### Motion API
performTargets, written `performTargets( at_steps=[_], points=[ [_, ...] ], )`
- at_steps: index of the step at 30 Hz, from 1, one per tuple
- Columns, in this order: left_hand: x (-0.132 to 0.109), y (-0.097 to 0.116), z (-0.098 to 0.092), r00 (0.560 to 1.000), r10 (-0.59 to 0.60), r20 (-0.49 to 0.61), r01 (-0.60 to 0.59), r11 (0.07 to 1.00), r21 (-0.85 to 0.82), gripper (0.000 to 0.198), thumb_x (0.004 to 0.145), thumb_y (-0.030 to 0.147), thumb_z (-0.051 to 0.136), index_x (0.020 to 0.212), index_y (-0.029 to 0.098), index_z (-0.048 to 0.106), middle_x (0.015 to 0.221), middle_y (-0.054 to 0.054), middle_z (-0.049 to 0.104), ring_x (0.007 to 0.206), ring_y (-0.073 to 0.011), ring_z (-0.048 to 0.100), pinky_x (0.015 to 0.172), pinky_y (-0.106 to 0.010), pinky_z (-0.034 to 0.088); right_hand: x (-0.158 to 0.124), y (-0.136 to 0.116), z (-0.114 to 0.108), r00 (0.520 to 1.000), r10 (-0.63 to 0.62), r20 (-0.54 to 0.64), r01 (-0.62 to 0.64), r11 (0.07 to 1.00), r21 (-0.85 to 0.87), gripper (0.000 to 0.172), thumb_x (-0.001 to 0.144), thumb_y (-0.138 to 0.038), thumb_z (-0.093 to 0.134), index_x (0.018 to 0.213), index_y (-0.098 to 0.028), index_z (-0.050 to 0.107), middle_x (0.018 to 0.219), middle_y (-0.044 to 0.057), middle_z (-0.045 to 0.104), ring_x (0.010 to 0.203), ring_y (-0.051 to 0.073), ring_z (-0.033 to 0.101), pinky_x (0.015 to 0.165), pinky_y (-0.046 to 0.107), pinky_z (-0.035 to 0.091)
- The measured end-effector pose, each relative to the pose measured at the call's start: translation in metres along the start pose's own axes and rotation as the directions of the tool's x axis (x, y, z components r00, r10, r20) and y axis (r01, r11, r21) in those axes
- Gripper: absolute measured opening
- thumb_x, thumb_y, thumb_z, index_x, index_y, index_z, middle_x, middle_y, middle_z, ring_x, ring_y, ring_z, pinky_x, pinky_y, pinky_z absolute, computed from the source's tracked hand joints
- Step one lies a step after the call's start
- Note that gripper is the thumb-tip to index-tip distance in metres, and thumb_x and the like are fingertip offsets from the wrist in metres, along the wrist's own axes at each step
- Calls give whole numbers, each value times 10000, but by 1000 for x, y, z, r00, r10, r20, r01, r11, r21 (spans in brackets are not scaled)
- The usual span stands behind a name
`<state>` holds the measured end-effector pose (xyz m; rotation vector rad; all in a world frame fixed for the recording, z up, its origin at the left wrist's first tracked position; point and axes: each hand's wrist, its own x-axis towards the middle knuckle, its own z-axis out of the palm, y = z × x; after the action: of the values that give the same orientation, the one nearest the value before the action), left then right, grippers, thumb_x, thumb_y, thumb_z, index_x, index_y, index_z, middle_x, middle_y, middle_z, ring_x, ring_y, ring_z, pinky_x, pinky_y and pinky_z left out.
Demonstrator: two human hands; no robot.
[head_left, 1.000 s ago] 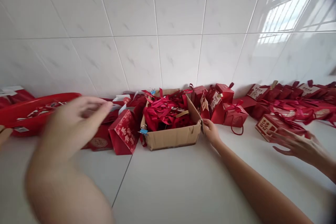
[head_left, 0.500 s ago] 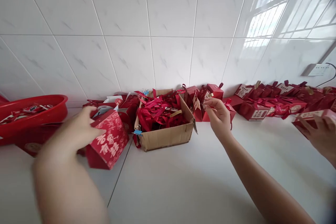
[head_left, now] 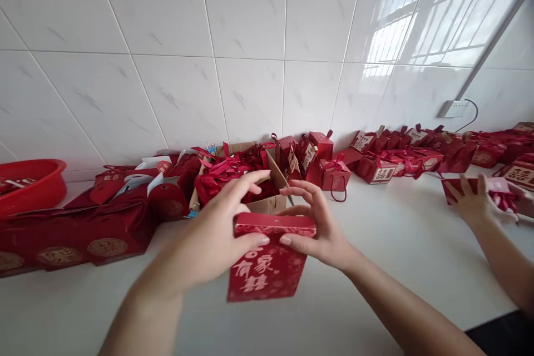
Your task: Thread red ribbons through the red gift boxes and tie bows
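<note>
In front of me is a red gift box (head_left: 271,270) with pale Chinese characters on its face and a narrow folded top edge. My left hand (head_left: 227,225) grips the top from the left, with the thumb on the front. On the other side, my right hand (head_left: 319,228) holds the same edge, thumb in front and fingers curved behind. Just behind both hands sits an open cardboard box (head_left: 273,203) full of dark red ribbons (head_left: 221,175), partly covered by my fingers.
Red boxes with round gold emblems (head_left: 106,247) stand in a row at left, near a red plastic basin (head_left: 45,178). Finished-looking ribboned boxes (head_left: 375,169) line the tiled wall at right. A co-worker's hands (head_left: 475,200) handle another red box at far right.
My left hand has brought the red gift box from the left pile to the middle. My right hand has come away from the small boxes by the wall onto it. The view has shifted right.
</note>
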<state>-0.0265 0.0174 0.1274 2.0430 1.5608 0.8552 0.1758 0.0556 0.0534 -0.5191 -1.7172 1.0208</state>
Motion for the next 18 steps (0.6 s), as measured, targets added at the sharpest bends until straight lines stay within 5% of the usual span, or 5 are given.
performTargets(
  at_steps=[3,6,12,15,18],
  points=[
    [20,-2,28,991,68,113,-57,994,-94,722,756,232,610,1369,455,300,1331,-46,453,863,-178,631,672,-293,563,-11,20,-11,991,25,-132,-27,1000,-11,629,761,-281,720,1263,-344,347,1262,75,497,728,126,635,655,307,572],
    [29,-10,42,983,71,168,-57,995,-87,663,757,194,592,1335,413,350,1276,-40,477,849,-163,622,739,-314,552,-16,38,-20,977,-45,-206,23,994,-109,535,757,-250,727,1199,-325,435,1244,63,489,799,139,636,684,295,567],
    [32,-18,39,967,82,241,-84,996,-3,430,777,214,540,1186,338,487,1242,-24,486,981,-188,597,786,-304,533,-22,56,-30,959,-165,-232,98,956,-276,392,758,-240,725,1094,-281,528,1175,80,518,1053,210,573,697,281,545],
    [33,-15,37,966,80,246,-92,995,39,164,811,286,531,960,265,594,1218,-26,532,938,-191,614,760,-299,527,-24,55,-33,961,-172,-218,92,938,-335,250,774,-253,709,987,-247,578,1112,80,572,1008,206,591,767,315,525],
    [34,-10,41,967,91,240,-115,989,89,152,838,313,503,837,248,641,1204,-9,588,839,-174,633,728,-295,511,-25,51,-33,972,-127,-198,57,943,-326,156,780,-288,698,870,-222,590,941,59,642,870,191,623,779,330,508]
  ],
)
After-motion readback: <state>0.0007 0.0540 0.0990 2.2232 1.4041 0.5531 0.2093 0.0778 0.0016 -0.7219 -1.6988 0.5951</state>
